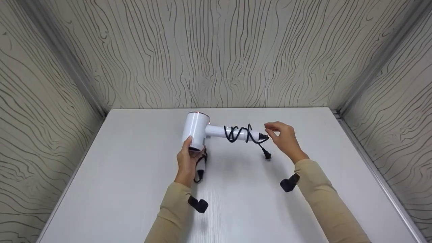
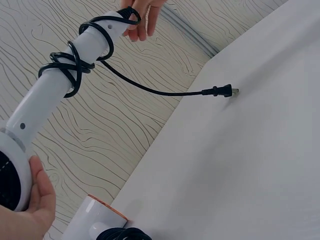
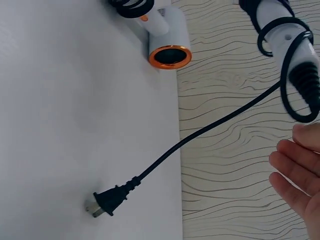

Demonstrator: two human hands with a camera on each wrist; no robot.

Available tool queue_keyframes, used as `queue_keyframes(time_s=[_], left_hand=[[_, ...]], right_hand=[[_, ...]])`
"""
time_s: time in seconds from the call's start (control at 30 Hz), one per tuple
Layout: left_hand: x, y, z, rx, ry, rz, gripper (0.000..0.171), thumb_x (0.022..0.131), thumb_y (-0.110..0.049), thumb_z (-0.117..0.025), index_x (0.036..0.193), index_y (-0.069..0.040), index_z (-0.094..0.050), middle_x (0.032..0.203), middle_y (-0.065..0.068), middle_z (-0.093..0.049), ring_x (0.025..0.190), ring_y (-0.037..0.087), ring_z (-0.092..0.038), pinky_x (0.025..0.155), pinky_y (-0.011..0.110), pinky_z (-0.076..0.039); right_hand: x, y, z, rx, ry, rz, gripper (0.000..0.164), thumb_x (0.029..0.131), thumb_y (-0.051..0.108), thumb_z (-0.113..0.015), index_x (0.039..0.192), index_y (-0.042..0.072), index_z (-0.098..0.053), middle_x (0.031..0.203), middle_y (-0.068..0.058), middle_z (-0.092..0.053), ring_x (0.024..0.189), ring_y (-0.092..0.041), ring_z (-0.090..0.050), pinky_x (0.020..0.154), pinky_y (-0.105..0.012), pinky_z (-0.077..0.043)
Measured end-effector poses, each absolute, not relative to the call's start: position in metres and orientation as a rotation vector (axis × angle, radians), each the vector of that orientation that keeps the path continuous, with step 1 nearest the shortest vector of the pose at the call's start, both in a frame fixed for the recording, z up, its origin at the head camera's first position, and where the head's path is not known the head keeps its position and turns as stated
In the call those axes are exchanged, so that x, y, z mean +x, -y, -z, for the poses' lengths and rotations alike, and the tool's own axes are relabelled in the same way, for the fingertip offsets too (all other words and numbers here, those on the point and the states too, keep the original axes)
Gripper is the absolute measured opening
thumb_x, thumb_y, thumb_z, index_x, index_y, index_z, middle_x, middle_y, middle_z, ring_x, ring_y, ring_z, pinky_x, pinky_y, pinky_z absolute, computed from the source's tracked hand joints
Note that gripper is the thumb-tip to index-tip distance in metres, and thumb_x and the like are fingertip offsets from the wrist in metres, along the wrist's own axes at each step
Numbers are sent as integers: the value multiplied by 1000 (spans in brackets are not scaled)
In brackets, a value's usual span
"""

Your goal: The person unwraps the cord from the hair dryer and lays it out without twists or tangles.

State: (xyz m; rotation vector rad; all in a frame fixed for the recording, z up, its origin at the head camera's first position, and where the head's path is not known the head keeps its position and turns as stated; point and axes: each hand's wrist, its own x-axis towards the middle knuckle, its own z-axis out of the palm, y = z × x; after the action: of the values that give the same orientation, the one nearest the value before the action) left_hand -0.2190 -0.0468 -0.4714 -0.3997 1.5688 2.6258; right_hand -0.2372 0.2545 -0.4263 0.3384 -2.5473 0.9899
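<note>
A white hair dryer (image 1: 195, 130) is held above the table by my left hand (image 1: 186, 165), which grips its barrel near one end. Black cord (image 2: 75, 65) winds loosely round the handle, and the plug (image 3: 111, 199) dangles from a free length of it. Just past the handle's cord end is my right hand (image 1: 285, 140), fingers loosely bent and holding nothing. In the right wrist view its thumb lies close under the cord loop; I cannot tell whether they touch.
A second white hair dryer (image 3: 170, 37) with an orange rim lies on the white table (image 1: 135, 189), its handle (image 1: 200, 165) partly hidden behind my left hand in the head view. Wood-patterned walls (image 1: 216, 54) enclose the table's back and sides.
</note>
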Motion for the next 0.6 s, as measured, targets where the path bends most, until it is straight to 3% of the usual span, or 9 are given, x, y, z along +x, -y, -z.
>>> queue_keyframes(time_s=[0.27, 0.37, 0.6], left_hand=[[-220, 45, 470, -407, -1585, -2627, 65, 96, -44, -44, 142, 2, -36, 129, 18, -51, 114, 27, -61, 112, 48, -43], [-220, 45, 470, -425, -1582, -2631, 65, 96, -43, -45, 141, 3, -36, 129, 19, -51, 106, 20, -62, 110, 48, -44], [-219, 44, 470, -436, -1580, -2628, 64, 96, -42, -45, 141, 3, -37, 130, 19, -51, 104, 18, -62, 110, 47, -45]], right_hand=[[-236, -242, 405, 442, 2521, -973, 18, 86, 0, -67, 104, -4, -70, 102, -19, -72, 96, -33, -68, 87, -44, -57], [-236, -239, 402, 492, 2522, -938, 19, 85, 0, -68, 104, -3, -70, 103, -18, -73, 97, -32, -68, 87, -43, -57], [-236, -231, 394, 677, 2543, -828, 24, 82, -4, -69, 106, -2, -70, 106, -18, -72, 104, -33, -68, 92, -43, -55]])
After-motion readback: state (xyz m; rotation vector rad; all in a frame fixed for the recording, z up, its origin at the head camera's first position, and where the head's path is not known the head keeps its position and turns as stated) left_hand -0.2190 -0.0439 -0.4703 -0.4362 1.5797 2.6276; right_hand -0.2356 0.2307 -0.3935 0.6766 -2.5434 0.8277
